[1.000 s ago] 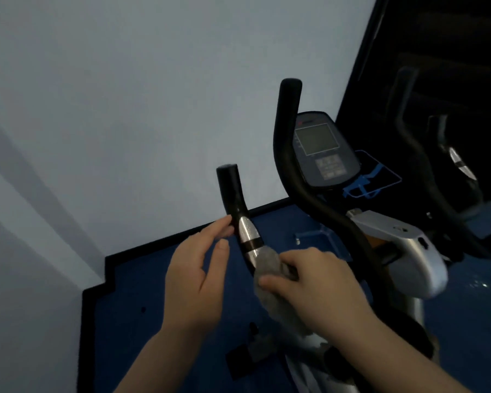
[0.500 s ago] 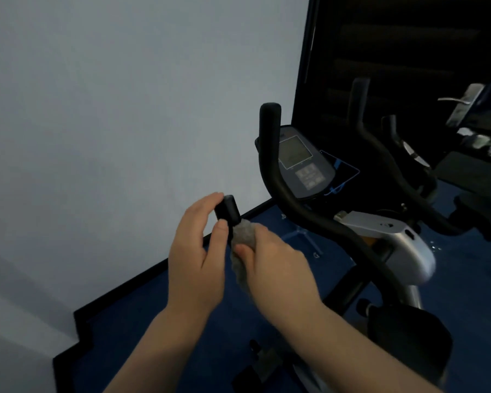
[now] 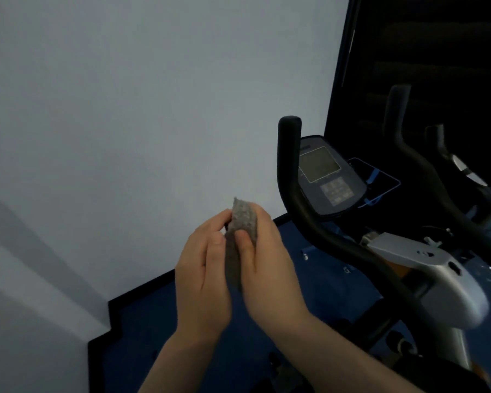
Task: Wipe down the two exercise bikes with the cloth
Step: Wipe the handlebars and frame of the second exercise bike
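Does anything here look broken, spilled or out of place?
Nothing stands out. Both hands, left and right, hold the grey cloth beside the bike, whose console looks intact.

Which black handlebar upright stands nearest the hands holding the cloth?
The rounded-top handlebar upright just left of the console; the other upright stands farther right against the dark background.

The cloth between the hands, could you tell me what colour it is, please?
Grey, with a nubbly texture; the cloth shows best in the head view.
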Motion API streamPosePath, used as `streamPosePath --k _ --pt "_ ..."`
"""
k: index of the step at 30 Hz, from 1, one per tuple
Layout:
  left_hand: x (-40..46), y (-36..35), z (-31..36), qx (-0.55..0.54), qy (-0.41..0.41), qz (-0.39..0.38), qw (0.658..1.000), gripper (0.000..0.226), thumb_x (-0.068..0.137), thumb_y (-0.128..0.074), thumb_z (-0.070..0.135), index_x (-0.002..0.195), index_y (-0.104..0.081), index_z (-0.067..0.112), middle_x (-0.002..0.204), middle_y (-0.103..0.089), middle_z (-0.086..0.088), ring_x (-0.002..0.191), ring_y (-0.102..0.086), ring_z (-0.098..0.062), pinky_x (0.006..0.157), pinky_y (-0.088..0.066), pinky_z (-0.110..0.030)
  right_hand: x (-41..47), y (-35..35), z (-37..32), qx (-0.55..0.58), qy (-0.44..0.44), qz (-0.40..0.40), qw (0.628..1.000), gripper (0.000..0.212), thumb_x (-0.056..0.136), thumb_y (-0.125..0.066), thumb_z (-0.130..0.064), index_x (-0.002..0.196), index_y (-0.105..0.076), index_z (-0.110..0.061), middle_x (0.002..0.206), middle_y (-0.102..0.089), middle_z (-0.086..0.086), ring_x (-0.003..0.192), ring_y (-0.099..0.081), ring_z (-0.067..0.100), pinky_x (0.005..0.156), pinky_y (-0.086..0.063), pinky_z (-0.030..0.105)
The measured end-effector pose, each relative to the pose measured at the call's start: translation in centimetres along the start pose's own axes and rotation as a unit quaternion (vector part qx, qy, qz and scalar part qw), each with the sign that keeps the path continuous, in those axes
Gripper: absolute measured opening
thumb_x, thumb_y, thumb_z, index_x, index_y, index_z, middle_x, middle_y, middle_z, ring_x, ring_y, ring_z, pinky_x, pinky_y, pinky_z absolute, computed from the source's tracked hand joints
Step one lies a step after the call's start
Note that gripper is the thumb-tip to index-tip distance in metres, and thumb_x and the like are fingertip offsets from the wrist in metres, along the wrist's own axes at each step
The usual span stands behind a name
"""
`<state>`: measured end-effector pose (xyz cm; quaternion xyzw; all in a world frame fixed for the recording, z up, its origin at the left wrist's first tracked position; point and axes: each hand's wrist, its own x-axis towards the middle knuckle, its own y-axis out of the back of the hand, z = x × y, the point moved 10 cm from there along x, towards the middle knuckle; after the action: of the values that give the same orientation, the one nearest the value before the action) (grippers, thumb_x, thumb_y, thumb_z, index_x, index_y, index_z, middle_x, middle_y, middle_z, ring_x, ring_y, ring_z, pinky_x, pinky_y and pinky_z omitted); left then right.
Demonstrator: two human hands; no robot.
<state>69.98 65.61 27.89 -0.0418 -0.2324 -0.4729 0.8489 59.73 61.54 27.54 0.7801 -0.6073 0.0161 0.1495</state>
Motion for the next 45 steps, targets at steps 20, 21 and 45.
streamPosePath --k 20,21,45 --pt "1.4 0.3 0.6 -0.057 -0.001 -0.171 0.984 0.041 0.095 -0.035 0.028 0.132 -0.052 0.022 0.128 -0.056 0.022 0.119 -0.049 0.011 0.091 -0.036 -0.002 -1.1 -0.3 -2.4 -0.383 0.081 0.078 0.917 0.065 0.092 -0.054 -0.021 0.141 -0.016 -0.039 0.127 -0.049 -0.010 0.078 -0.064 0.016 0.058 -0.050 0.030" --pt "1.4 0.0 0.4 -0.055 -0.001 -0.188 0.981 0.043 0.095 -0.035 0.030 0.134 -0.050 0.023 0.131 -0.053 0.022 0.120 -0.046 0.013 0.093 -0.035 -0.001 -1.6 0.1 -2.0 -0.377 0.063 0.091 0.919 0.062 0.094 -0.050 -0.025 0.142 -0.015 -0.040 0.122 -0.054 -0.009 0.077 -0.064 0.016 0.059 -0.051 0.031" --pt "-5.7 -6.0 0.3 0.177 -0.267 -0.334 0.886 0.046 0.097 -0.025 0.031 0.133 -0.051 0.019 0.144 -0.046 0.007 0.144 -0.022 -0.009 0.119 0.005 -0.038 -12.1 3.6 3.7 -0.526 -0.087 0.109 0.839 0.050 0.093 -0.030 -0.042 0.137 -0.036 -0.020 0.122 -0.058 -0.003 0.114 -0.053 0.015 0.097 -0.043 0.028"
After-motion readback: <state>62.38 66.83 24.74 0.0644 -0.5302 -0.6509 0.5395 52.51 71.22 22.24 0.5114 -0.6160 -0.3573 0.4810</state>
